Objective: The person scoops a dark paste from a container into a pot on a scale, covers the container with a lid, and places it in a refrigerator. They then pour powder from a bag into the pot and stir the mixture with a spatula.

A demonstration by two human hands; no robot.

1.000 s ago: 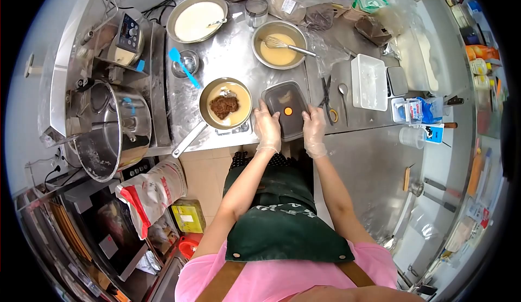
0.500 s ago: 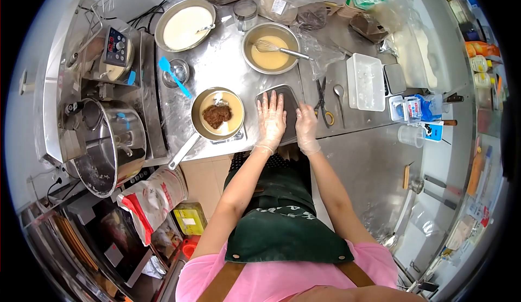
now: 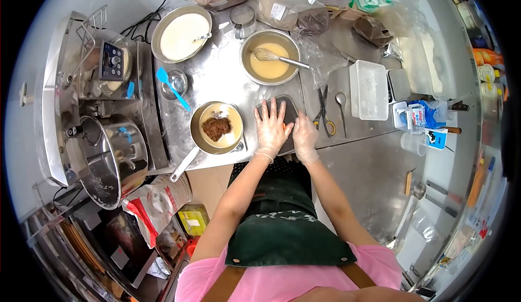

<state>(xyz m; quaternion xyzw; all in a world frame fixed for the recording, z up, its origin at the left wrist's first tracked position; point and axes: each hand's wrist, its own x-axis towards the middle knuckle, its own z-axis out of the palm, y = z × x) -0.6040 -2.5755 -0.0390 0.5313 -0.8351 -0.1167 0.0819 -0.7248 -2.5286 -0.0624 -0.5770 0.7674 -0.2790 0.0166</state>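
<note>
My left hand, in a thin clear glove, lies with its fingers spread over a dark, rounded-corner tray at the counter's front edge. Beside it, my gloved right hand is closed at the tray's right side. A small orange bit shows between the hands; what it belongs to is hidden. Left of my left hand, a pan holds pale liquid with a brown lump in it. Scissors and a metal spoon lie right of my right hand.
Behind the tray stands a metal bowl of yellowish liquid with a whisk. Farther left are a bowl of white liquid, a blue spatula and a mixer bowl. A white container sits to the right.
My left hand's fingers have spread wider. My right hand has shifted slightly down and closer to my left, and the orange bit now shows between them. The view has shifted slightly.
</note>
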